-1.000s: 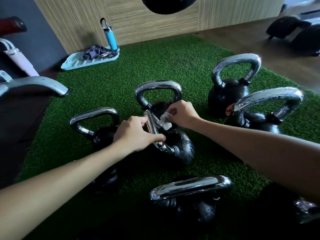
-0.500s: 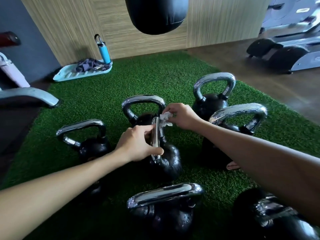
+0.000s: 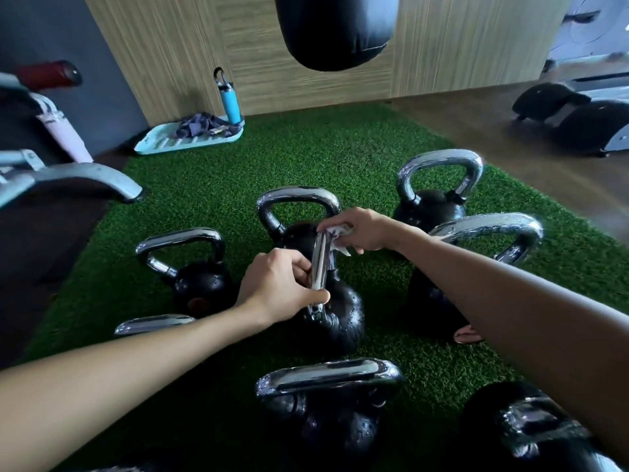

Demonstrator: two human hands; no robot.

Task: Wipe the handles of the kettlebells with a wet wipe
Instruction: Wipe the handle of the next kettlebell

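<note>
Your left hand (image 3: pixel 279 287) had its grip closed around the handle (image 3: pixel 320 264) of the middle kettlebell (image 3: pixel 343 315) on the turf (image 3: pixel 306 158). Your right hand (image 3: pixel 366 229) pinched the wipe (image 3: pixel 336 232) against the far end of that handle.

kettlebell handle (image 3: pixel 320 264) polished chrome metal, glossy mirror finish; kettlebell body (image 3: pixel 343 311) black, pebbled, slight sheen (wet-looking specks); wet wipe (image 3: pixel 335 233) white, soft crumpled sheet; turf (image 3: pixel 323 148) green synthetic, rough pile; wall panel (image 3: pixel 190 46) wood grain, matt

Kettlebells (image 3: pixel 429 207) stand close around the centre kettlebell (image 3: pixel 344 313); open turf (image 3: pixel 306 158) lies beyond, toward the tray (image 3: pixel 154 144).
</note>
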